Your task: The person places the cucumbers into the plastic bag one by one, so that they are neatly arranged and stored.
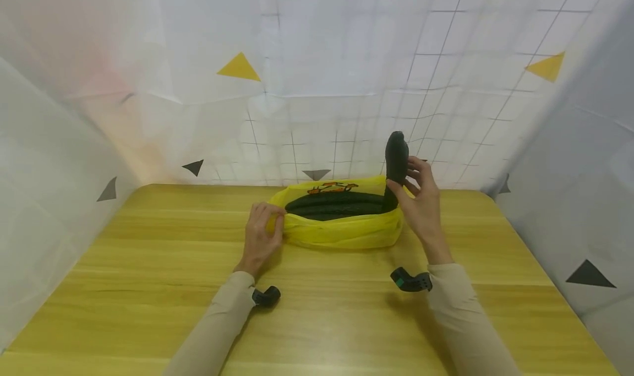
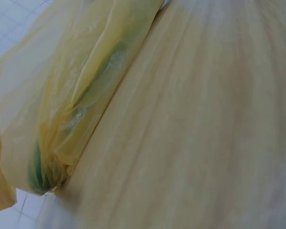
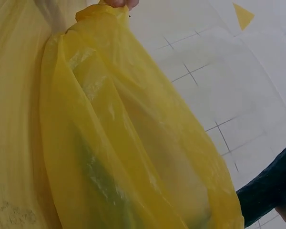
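A yellow plastic bag (image 1: 346, 234) lies on its long side across the table with its mouth spread. Inside it, dark green cucumbers (image 1: 334, 206) lie side by side. My left hand (image 1: 261, 234) pinches the bag's rim at its left end. My right hand (image 1: 423, 202) grips another cucumber (image 1: 396, 158) between thumb and fingers, holding it nearly upright at the bag's right end; its lower part is inside the mouth. In the right wrist view that cucumber (image 3: 267, 188) sticks out past the bag (image 3: 124, 119). The left wrist view shows the bag's side (image 2: 95, 90), with green showing through.
The wooden table (image 1: 337, 321) carries the bag near its back edge. White sheeting (image 1: 337, 45) with grid lines and triangle marks rises behind, and more sheeting stands at both sides. Each wrist wears a small black strapped device (image 1: 411, 280).
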The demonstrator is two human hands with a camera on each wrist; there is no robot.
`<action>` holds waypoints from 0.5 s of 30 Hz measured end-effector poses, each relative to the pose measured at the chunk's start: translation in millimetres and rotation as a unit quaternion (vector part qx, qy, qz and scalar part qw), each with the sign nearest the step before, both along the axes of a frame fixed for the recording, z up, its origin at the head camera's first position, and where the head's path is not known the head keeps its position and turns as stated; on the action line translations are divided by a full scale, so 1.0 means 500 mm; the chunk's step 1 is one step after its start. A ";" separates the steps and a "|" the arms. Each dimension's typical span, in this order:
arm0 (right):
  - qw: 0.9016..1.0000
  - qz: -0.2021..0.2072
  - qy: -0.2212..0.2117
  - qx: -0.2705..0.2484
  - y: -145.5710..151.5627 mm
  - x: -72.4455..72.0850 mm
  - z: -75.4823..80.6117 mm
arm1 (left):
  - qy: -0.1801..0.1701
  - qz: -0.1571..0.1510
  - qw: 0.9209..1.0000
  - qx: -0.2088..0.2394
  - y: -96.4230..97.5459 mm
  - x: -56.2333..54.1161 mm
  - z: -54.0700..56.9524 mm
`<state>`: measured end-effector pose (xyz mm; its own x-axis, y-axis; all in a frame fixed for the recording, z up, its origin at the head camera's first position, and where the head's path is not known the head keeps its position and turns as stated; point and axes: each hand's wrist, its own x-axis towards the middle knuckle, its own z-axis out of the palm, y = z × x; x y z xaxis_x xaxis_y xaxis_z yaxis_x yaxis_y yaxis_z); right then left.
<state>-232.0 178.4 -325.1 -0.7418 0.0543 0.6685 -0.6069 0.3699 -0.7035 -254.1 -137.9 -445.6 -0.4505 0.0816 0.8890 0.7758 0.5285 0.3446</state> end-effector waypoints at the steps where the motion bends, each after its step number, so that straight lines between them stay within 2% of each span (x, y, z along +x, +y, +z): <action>1: 1.000 0.001 0.000 0.003 -0.002 0.000 0.000 | -0.001 0.000 1.000 -0.001 0.000 0.000 0.001; 9: 1.000 0.005 -0.005 0.015 -0.018 -0.002 -0.003 | 0.001 0.003 1.000 -0.002 0.000 0.001 0.003; 15: 0.999 0.019 0.015 0.033 -0.020 -0.014 -0.020 | 0.002 0.000 1.000 0.003 -0.001 0.000 0.001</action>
<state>-239.1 168.1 -335.3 -0.7222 -0.0179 0.6914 -0.6415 0.3911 -0.6600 -254.0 -138.3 -444.8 -0.4465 0.0766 0.8915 0.7774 0.5265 0.3442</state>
